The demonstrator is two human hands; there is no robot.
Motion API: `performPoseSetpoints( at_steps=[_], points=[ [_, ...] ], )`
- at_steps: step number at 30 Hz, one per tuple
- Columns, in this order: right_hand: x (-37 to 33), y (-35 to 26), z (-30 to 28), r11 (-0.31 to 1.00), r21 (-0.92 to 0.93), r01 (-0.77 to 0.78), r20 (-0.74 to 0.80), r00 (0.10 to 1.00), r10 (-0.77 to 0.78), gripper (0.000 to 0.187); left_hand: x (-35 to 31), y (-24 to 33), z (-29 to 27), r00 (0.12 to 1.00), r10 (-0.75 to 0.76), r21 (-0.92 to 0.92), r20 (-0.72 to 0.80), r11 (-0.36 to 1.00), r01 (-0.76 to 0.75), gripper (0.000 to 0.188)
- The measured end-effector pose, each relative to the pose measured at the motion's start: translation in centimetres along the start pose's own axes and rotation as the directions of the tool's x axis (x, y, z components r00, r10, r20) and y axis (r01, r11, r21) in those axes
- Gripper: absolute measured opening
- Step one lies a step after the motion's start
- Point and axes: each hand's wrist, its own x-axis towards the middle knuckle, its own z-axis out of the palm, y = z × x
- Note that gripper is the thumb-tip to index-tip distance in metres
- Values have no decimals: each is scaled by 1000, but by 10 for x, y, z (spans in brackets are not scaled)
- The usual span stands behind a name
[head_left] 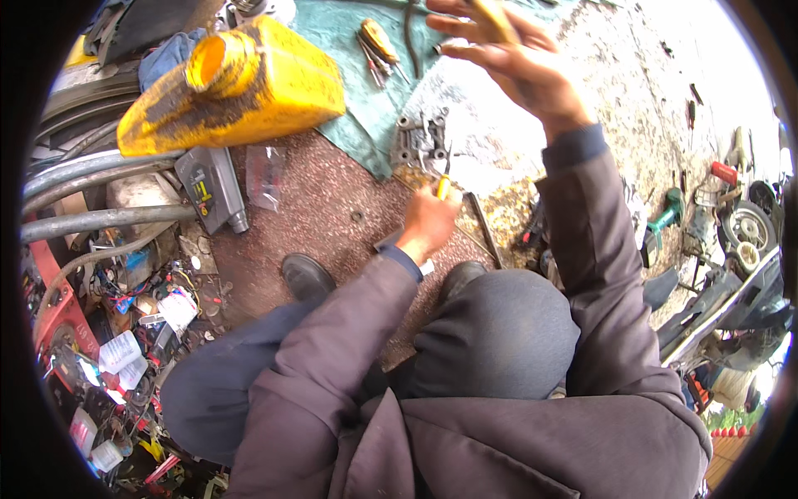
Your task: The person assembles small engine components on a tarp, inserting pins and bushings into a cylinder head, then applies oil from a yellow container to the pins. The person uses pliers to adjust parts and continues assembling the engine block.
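My left hand (428, 223) is closed around a yellow-handled screwdriver (444, 186), whose thin shaft points up beside a small metal engine casting (420, 140). I cannot tell whether its tip touches the casting, which lies on a whitish patch at the edge of a teal cloth (366, 121). Farther off and to the right, my right hand (532, 71) is raised near the top edge. A yellowish-brown handle (494, 22) lies across its palm, with the fingers partly round it; the far end is out of view. A dark metal bar (485, 229) rests right of my left hand.
A stained yellow jerrycan (291, 79) and a grey oil bottle (209, 190) stand to the left, near curved tubes (108, 223). Hand tools (380, 43) lie on the cloth. Assorted parts (141, 333) crowd the lower left; a green power tool (665, 214) and a wheel (748, 226) are right.
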Motion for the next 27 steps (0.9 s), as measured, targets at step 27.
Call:
performPoseSetpoints(
  at_steps=[27],
  points=[
    [-208, -6, 57, 421, 249, -872, -301, 344, 890, 39, 5, -17, 12, 980, 126, 134, -151, 985, -106, 44]
  ],
)
